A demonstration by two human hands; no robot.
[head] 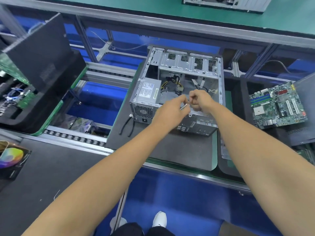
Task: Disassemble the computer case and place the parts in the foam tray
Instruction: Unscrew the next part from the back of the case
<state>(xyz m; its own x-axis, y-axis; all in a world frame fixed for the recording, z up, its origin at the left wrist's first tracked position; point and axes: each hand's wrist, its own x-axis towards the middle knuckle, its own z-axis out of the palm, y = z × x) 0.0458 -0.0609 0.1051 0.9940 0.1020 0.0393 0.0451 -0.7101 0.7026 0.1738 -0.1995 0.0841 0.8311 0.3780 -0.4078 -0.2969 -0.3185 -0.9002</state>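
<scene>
Pliers (127, 124) lie on the grey mat just left of the computer case (177, 92), handles toward the person, untouched. Case sits open-side-up on the counter (187, 150); power supply (147, 96) fills its left rear corner, loose cables (172, 85) beside it.

Left hand (172, 110) hovers over the case's near wall, fingers curled round a thin silvery tool (184, 106), possibly a screwdriver; its shaft points right toward the other hand. Right hand (200, 99) meets it, fingers closed in a pinch on something too small to identify.

Motherboard (277, 106) already rests in the foam tray (238, 106), well right of the case. Right hand is the nearer one to that tray.
</scene>
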